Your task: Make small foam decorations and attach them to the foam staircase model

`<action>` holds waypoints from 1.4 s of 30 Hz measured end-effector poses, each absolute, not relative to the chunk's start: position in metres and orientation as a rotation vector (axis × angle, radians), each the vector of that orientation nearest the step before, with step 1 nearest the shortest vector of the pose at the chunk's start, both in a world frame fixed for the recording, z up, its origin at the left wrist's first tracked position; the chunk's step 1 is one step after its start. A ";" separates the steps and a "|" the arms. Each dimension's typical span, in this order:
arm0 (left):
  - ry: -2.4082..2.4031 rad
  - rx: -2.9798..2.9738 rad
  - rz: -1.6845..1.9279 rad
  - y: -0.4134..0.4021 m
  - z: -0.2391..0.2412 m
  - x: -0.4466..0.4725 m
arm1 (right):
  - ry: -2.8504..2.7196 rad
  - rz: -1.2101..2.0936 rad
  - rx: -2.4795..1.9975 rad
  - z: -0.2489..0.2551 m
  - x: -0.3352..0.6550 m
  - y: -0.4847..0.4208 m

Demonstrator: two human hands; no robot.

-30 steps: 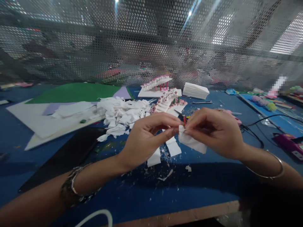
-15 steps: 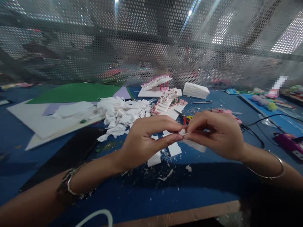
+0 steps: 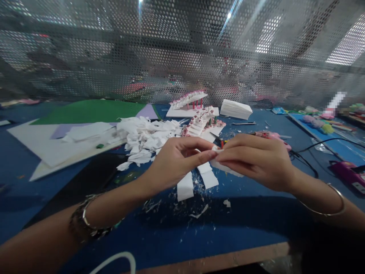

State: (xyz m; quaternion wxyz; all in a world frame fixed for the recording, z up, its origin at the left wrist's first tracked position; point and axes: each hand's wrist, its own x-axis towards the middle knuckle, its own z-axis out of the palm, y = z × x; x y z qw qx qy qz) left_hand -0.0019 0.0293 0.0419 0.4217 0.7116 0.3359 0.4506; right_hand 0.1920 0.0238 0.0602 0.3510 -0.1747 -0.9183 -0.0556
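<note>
Together, both hands meet above the table (image 3: 256,224), forearms angled inward. The left hand (image 3: 176,160) pinches one end of a small white piece (image 3: 226,168) in a fingertip grip. The right hand (image 3: 256,158) clasps the rest, fingers curled over it. Just below the grips lie cut white strips (image 3: 185,188).

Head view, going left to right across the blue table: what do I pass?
In order: green sheet → pile of white scraps → left hand → white piece pinched by the fingers of both hands → right hand → purple tool.
</note>
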 end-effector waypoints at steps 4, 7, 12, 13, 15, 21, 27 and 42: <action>0.817 1.731 1.089 0.031 0.042 -0.002 | -2.409 -0.185 -0.487 0.062 0.193 0.020; 0.816 1.739 1.061 0.033 0.042 -0.002 | -2.422 -0.183 -0.535 0.062 0.193 0.018; 0.808 1.764 1.016 0.034 0.041 -0.002 | -2.427 -0.248 -0.570 0.060 0.194 0.017; 0.800 1.760 1.015 0.034 0.041 -0.002 | -2.439 -0.286 -0.565 0.059 0.194 0.017; 0.784 1.748 1.011 0.035 0.040 -0.002 | -2.456 -0.361 -0.569 0.059 0.194 0.017; 0.779 1.768 0.974 0.036 0.038 -0.002 | -2.544 -0.380 -0.578 0.059 0.196 0.020; 0.807 1.713 0.932 0.036 0.038 -0.003 | -2.579 -0.134 -0.593 0.066 0.198 0.019; 0.835 1.765 1.002 0.032 0.040 -0.002 | -2.335 0.489 -0.711 0.071 0.192 0.018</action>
